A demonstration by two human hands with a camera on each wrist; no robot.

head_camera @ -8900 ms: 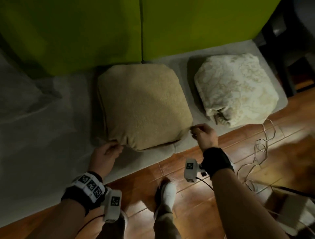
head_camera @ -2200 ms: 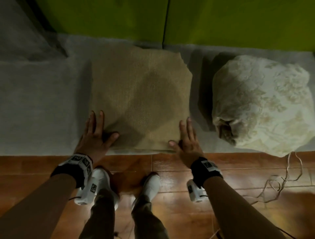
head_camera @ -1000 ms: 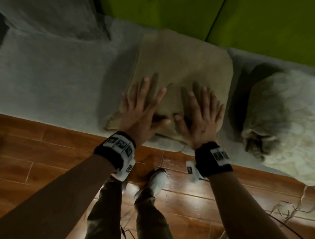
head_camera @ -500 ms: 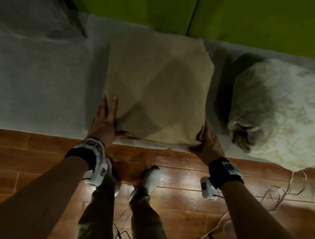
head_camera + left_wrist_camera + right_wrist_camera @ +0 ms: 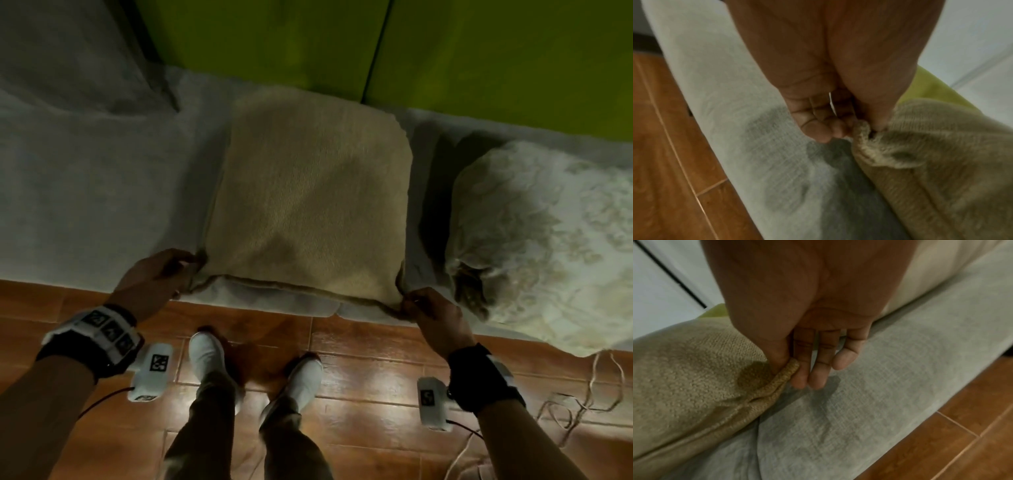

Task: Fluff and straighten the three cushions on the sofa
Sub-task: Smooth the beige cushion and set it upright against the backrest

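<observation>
A tan knitted cushion (image 5: 308,198) lies flat on the grey sofa seat (image 5: 96,192), its far edge near the green backrest (image 5: 274,41). My left hand (image 5: 161,277) pinches its near left corner (image 5: 861,129) between thumb and fingers. My right hand (image 5: 431,315) pinches the near right corner (image 5: 791,368), thumb on top. A cream patterned cushion (image 5: 548,246) lies to the right, apart from the tan one. A grey cushion (image 5: 68,58) sits at the far left corner of the seat.
The seat's front edge (image 5: 267,301) meets a brown wooden floor (image 5: 376,359) where my two white shoes (image 5: 205,356) stand. A loose pale cord (image 5: 582,404) lies on the floor at the right, below the cream cushion.
Both hands went from pressing flat on top of the tan cushion to its near sides, and now each pinches a near corner. The cushion lies flatter and squarer.
</observation>
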